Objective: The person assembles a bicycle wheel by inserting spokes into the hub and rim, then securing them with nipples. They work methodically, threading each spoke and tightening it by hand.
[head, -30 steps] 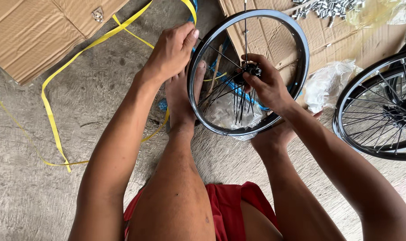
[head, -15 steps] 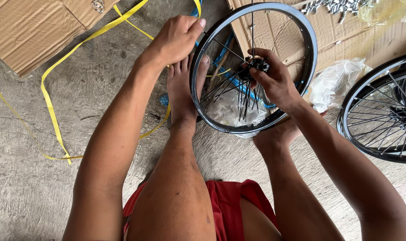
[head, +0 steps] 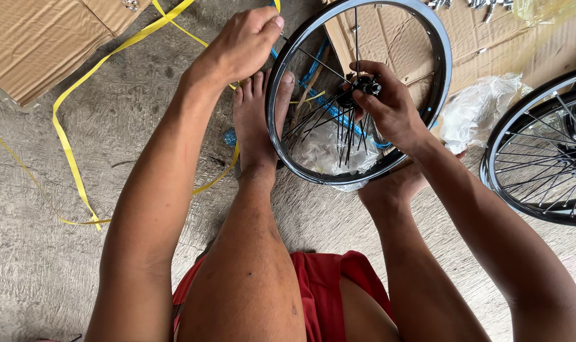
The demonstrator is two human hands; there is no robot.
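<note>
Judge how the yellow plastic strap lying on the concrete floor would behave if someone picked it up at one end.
The yellow strap is probably floppy: it lies in loose loops and bends across the floor. It looks thin and flat, so likely light for its length. Its curves seem to hold some shape, so it may spring and trail rather than hang limp like string.

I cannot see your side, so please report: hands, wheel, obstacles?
Left hand grips rim. Right hand pinches hub. Loose spokes hanging; feet bracing wheel.
</note>
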